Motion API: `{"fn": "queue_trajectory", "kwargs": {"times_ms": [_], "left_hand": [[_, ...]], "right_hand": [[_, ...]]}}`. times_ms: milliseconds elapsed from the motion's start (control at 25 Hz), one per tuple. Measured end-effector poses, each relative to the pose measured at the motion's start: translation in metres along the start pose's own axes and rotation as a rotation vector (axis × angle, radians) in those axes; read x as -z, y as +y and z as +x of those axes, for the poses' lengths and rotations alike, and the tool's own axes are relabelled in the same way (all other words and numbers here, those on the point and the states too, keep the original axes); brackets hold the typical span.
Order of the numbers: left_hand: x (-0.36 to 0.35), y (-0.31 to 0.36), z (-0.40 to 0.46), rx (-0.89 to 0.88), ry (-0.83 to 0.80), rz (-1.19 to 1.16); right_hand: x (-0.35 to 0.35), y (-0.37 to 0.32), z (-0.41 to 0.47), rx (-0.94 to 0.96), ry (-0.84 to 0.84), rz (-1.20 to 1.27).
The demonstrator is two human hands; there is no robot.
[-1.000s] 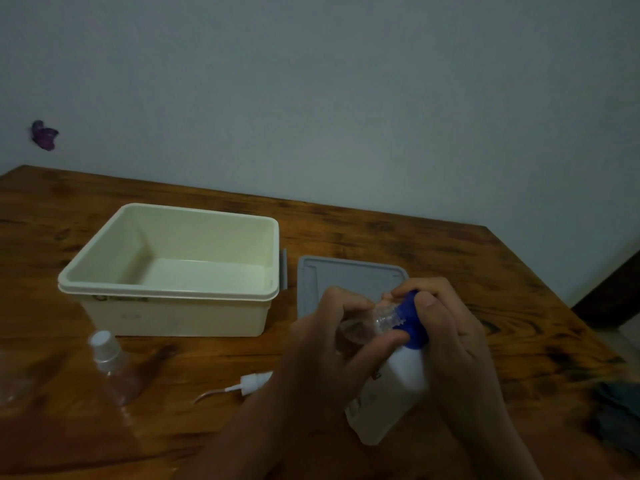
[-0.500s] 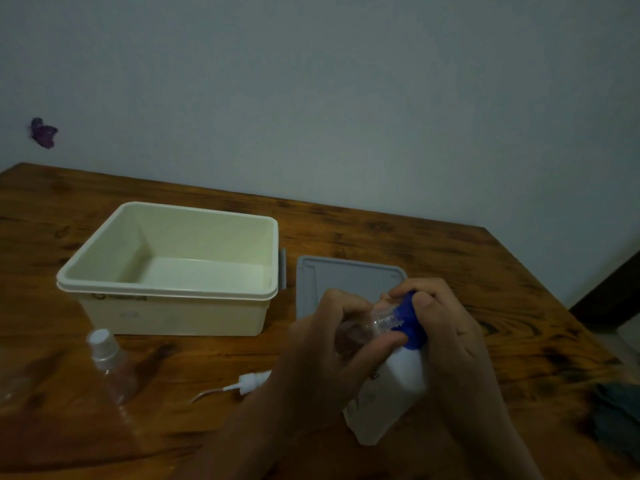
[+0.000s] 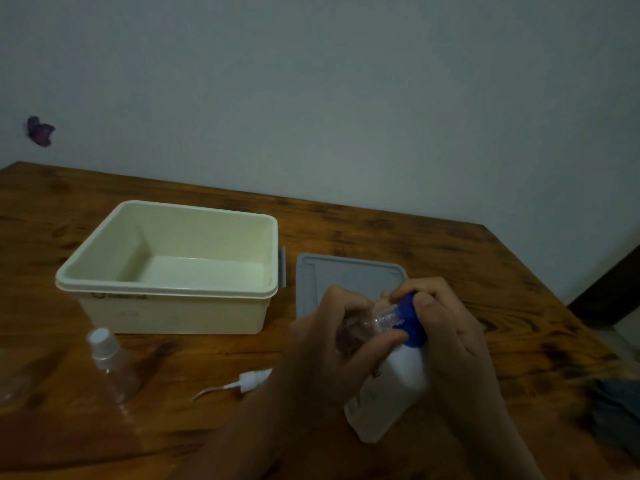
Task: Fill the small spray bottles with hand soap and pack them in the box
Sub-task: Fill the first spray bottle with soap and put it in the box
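My left hand grips a small clear spray bottle with no top, tilted so its neck meets the blue cap of a white hand soap bottle. My right hand grips that soap bottle near its cap and tilts it toward the small one. A loose white spray pump with its thin tube lies on the table left of my left wrist. A second small clear bottle with a white cap stands at the front left. The cream box stands open and holds nothing.
The grey lid lies flat right of the box, behind my hands. The wooden table ends at the right, where a dark cloth lies near the edge. A clear item sits at the far left edge.
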State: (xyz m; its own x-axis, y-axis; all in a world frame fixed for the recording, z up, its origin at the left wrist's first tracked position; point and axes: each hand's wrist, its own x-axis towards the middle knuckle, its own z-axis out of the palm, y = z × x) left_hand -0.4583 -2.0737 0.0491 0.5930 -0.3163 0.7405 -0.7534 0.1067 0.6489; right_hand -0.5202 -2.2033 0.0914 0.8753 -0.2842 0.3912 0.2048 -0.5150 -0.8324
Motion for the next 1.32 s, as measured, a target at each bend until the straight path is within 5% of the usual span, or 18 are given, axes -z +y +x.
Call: {"fn": "queue_trajectory", "kwargs": {"times_ms": [1320], "left_hand": [[-0.0022, -0.0020, 0.0017, -0.084, 0.019, 0.042]], "right_hand": [[0.0024, -0.0003, 0.0006, 0.001, -0.009, 0.046]]}}
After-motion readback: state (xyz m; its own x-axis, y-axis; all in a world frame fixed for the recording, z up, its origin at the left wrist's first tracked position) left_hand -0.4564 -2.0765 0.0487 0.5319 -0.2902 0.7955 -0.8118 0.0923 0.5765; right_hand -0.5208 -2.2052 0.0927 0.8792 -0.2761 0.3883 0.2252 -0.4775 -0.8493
